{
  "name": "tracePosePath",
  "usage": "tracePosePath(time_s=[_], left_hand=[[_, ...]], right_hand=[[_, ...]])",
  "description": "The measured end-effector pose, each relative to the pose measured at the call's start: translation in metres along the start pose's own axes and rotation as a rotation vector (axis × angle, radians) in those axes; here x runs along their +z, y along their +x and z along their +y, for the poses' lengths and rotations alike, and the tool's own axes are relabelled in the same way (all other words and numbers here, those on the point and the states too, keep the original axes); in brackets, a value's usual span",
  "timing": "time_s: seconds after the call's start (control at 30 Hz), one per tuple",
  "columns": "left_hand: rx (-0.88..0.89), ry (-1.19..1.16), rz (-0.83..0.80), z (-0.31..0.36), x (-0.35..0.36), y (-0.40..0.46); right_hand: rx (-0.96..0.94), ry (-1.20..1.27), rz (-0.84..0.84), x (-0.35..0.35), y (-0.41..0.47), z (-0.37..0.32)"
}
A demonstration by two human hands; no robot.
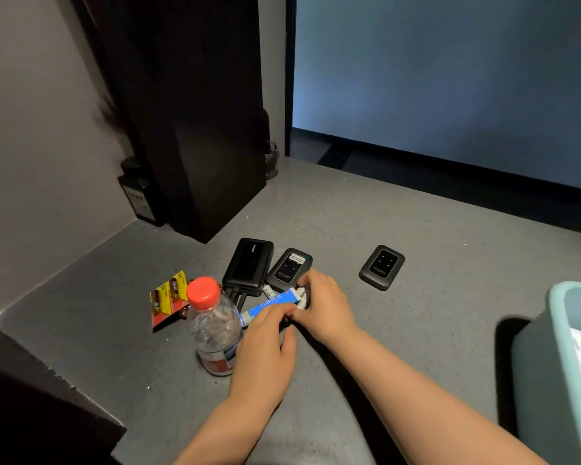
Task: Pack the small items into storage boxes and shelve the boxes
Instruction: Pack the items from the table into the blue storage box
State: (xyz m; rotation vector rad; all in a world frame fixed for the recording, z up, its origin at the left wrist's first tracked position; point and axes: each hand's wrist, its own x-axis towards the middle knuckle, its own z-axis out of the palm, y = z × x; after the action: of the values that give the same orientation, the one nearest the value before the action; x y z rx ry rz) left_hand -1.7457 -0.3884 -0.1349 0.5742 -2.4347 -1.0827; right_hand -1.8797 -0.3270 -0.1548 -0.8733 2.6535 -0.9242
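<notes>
Both my left hand and right hand are pinching the blue tube, lying near-left to far-right beside the water bottle, teal storage box way off right.

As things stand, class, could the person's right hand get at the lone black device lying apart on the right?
Probably yes. The lone black device lies in the open on the grey counter, with nothing between it and the right hand. That hand is busy on the blue tube, though, so it must let go first.
</notes>
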Motion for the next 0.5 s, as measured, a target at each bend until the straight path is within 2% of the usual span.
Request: tracePosePath(time_s=[0.2,0.37,0.5], left_hand=[[0.035,0.003,-0.061,-0.002,0.006,0.0],[0.169,0.16,-0.343,0.0,0.022,-0.01],[0.225,0.156,-0.492,0.006,0.034,-0.014]], right_hand=[[0.005,0.016,-0.091,-0.032,-0.051,0.025],[-0.054,0.005,-0.139,-0.045,-0.113,0.041],[-0.019,0.004,-0.06,-0.052,-0.135,0.047]])
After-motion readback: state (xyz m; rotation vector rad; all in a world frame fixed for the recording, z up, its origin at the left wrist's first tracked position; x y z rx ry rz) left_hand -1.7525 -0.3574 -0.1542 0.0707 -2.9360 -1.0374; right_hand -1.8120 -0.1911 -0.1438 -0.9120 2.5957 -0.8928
